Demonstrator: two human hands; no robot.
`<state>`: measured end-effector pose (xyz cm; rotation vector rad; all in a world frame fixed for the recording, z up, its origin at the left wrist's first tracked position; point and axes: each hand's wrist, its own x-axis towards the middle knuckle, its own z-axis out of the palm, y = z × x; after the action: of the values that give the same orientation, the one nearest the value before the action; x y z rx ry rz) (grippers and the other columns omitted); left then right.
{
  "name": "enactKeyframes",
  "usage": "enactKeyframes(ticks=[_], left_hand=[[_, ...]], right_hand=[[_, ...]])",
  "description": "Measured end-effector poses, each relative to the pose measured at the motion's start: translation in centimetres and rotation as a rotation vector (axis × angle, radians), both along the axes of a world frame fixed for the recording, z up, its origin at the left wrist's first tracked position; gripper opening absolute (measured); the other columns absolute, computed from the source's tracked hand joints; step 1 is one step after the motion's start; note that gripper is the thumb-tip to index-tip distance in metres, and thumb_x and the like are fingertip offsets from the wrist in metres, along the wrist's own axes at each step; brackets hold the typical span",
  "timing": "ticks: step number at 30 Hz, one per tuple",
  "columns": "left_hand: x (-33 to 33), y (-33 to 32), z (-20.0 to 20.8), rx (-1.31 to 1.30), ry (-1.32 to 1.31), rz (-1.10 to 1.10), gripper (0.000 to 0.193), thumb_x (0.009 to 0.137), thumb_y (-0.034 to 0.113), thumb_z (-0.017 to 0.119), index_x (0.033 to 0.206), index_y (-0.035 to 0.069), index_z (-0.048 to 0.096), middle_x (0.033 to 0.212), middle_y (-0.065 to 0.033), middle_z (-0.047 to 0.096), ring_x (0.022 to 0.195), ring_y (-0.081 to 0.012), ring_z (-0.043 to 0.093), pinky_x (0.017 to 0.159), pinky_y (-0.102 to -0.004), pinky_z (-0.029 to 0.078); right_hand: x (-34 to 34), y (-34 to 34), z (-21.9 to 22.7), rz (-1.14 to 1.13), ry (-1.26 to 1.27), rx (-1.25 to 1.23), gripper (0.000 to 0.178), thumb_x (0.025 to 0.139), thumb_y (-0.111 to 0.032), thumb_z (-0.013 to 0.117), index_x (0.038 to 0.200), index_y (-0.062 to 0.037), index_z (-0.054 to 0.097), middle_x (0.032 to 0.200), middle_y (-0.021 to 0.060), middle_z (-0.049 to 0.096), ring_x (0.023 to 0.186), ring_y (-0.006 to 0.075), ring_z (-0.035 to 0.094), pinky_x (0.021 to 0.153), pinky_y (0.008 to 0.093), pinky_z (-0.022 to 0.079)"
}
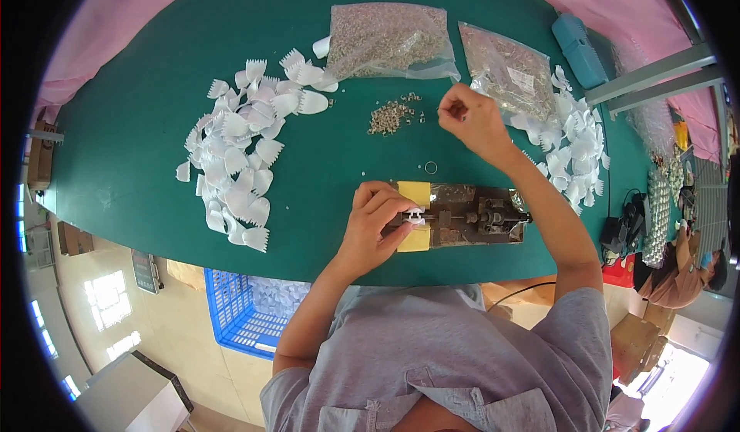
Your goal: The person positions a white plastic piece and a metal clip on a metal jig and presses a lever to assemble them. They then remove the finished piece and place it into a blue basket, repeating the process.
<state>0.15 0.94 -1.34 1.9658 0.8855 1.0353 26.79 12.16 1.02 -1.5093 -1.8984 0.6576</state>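
Observation:
My left hand (pixel 375 224) pinches a small white plastic piece (pixel 415 216) at the yellow-taped end of a dark metal jig (pixel 460 215). Most of that piece is hidden by my fingers. Above the table, between the two clear bags, my right hand (pixel 472 120) is closed with thumb and fingertips together; anything in it is too small to make out. Just left of it lies a loose pile of small metal clips (pixel 391 116). A thin ring (pixel 431 168) rests on the green table between that pile and the jig.
White toothed plastic pieces (pixel 235 151) are heaped on the left, with another heap (pixel 576 154) on the right. Two bags of small parts, one bag (pixel 385 39) and another bag (pixel 505 70), lie at the back. A blue crate (pixel 231 309) stands below the table's front edge.

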Motion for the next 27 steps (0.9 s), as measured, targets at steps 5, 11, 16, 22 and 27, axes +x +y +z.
enactKeyframes(ticks=[5, 11, 16, 22, 27], left_hand=[[-0.3, 0.0, 0.1, -0.008, -0.001, 0.017, 0.034, 0.075, -0.001, 0.084, 0.107, 0.007, 0.073, 0.103, -0.0078, 0.069, 0.109, -0.0316, 0.059, 0.093, -0.0418, 0.050], [0.0, 0.3, -0.1, -0.013, 0.003, 0.033, 0.032, 0.076, 0.000, 0.084, 0.105, 0.007, 0.074, 0.104, -0.0067, 0.069, 0.111, -0.0303, 0.059, 0.096, -0.0413, 0.051], [0.3, 0.1, -0.5, -0.020, 0.009, 0.047, 0.033, 0.075, 0.002, 0.087, 0.104, 0.007, 0.073, 0.104, -0.0063, 0.069, 0.112, -0.0295, 0.059, 0.094, -0.0404, 0.052], [0.2, -0.1, -0.5, -0.036, 0.007, 0.051, 0.034, 0.074, 0.002, 0.089, 0.104, 0.007, 0.073, 0.104, -0.0055, 0.069, 0.112, -0.0289, 0.059, 0.094, -0.0401, 0.052], [0.2, 0.0, -0.5, -0.037, -0.010, 0.043, 0.035, 0.073, 0.000, 0.088, 0.104, 0.007, 0.074, 0.103, -0.0055, 0.069, 0.113, -0.0286, 0.059, 0.093, -0.0398, 0.052]], right_hand=[[-1.7, -4.8, 4.4, -0.010, 0.368, -0.332, 0.015, 0.093, -0.007, 0.076, 0.107, 0.0000, 0.075, 0.092, 0.0021, 0.075, 0.081, 0.0073, 0.069, 0.075, 0.0253, 0.059], [-4.5, -11.1, 5.3, -0.033, 0.430, -0.458, 0.010, 0.094, -0.004, 0.077, 0.103, -0.0006, 0.078, 0.091, 0.0029, 0.076, 0.082, 0.0101, 0.070, 0.079, 0.0264, 0.057], [-5.5, -12.5, 3.8, 0.123, 0.037, 0.028, 0.010, 0.087, -0.008, 0.080, 0.096, -0.0119, 0.080, 0.086, 0.0005, 0.068, 0.089, 0.0223, 0.058, 0.088, 0.0374, 0.041], [-6.1, -13.2, 3.6, 0.101, -0.016, 0.090, 0.008, 0.086, -0.009, 0.081, 0.093, -0.0124, 0.078, 0.086, -0.0014, 0.068, 0.089, 0.0207, 0.059, 0.085, 0.0376, 0.040], [-6.6, -13.9, 3.3, 0.064, -0.037, 0.132, 0.009, 0.085, -0.008, 0.082, 0.091, -0.0119, 0.077, 0.086, -0.0016, 0.068, 0.089, 0.0203, 0.059, 0.084, 0.0377, 0.041]])
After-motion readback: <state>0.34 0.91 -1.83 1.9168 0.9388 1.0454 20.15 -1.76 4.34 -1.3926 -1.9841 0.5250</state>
